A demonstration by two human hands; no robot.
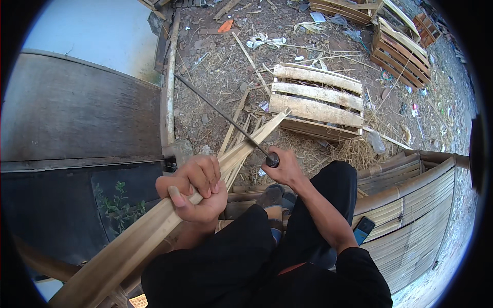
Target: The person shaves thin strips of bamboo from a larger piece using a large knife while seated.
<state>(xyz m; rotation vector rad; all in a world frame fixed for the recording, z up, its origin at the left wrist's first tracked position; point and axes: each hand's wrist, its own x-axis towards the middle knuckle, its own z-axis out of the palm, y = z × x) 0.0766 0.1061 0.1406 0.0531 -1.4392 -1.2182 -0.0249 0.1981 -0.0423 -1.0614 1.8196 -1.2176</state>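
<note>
My left hand (197,187) is closed around a long, pale split bamboo strip (136,233). From the lower left, the strip slants up past my knees, and its far end points toward a slatted crate. My right hand (283,167) grips the dark handle of a long-bladed knife (218,114). Seen nearly edge-on, the thin blade reaches up and to the left, crossing the strip beyond my left hand. Whether the edge bites into the strip I cannot tell.
A pale slatted crate (318,100) stands ahead on littered ground, with brown crates (400,56) farther right. Loose strips (239,120) lie near the strip's far end. Beside my right leg, a phone (364,229) rests on a bamboo bench (411,220). Dark panels (82,108) flank the left.
</note>
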